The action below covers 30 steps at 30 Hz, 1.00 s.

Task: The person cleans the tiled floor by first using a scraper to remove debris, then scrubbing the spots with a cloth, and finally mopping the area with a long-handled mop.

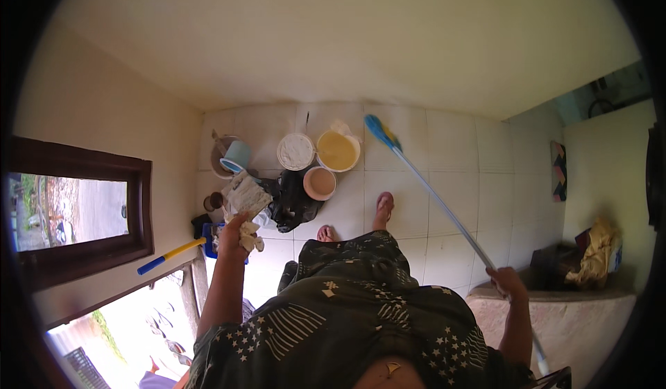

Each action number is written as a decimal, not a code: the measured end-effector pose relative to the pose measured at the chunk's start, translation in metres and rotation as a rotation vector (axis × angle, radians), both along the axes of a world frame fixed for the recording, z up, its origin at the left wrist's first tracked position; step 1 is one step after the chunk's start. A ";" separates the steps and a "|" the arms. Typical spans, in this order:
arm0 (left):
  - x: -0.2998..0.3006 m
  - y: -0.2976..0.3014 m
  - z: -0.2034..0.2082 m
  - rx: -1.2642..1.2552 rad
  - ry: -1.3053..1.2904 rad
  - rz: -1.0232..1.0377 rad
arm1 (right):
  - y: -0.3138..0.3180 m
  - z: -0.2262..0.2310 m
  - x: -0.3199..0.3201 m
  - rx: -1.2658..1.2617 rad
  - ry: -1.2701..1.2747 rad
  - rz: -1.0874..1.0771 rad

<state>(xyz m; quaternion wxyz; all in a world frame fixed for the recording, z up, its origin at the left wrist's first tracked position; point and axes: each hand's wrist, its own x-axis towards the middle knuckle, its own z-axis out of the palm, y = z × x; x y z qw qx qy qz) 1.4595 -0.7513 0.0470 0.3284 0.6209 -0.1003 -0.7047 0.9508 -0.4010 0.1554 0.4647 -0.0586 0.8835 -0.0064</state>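
Observation:
My right hand [508, 281] is closed around the long pale metal pole [444, 210] of a broom or mop. Its blue head [379, 132] rests at the foot of the far wall, with something yellow beside it. On the left, my left hand [234, 233] grips a crumpled, dirty-white rag [248, 195], part of which sticks out below the fingers. Beneath that hand, a black plastic bag [295, 200] lies on the tiles next to a pinkish pail [320, 183]. Beyond them stand a tub of white paste [296, 151] and a bucket of yellowish liquid [338, 151].
A light-blue pail [237, 154] sits in a greyish bucket by the left corner. A tool with a yellow and blue handle [171, 257] juts out below the dark-framed window [142, 208]. To the right, a low ledge [555, 319] borders a space holding a crumpled tan bag [598, 254].

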 end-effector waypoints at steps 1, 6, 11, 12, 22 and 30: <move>-0.001 0.004 0.001 0.004 -0.045 0.044 | -0.027 -0.003 -0.019 -0.002 -0.019 0.011; -0.019 0.054 0.000 -0.056 0.164 0.133 | -0.178 -0.025 -0.120 -0.060 -0.160 0.298; -0.060 0.096 -0.008 0.001 -0.112 0.231 | -0.342 -0.073 -0.156 -0.057 -0.288 0.769; -0.075 0.097 -0.004 0.036 -0.077 0.288 | -0.374 -0.085 -0.155 -0.055 -0.300 0.896; -0.121 0.133 0.035 0.174 -0.224 0.454 | -0.594 -0.235 -0.013 -0.251 -0.458 1.102; -0.120 0.162 0.031 0.249 -0.169 0.582 | -0.624 -0.275 0.019 -0.469 0.039 1.426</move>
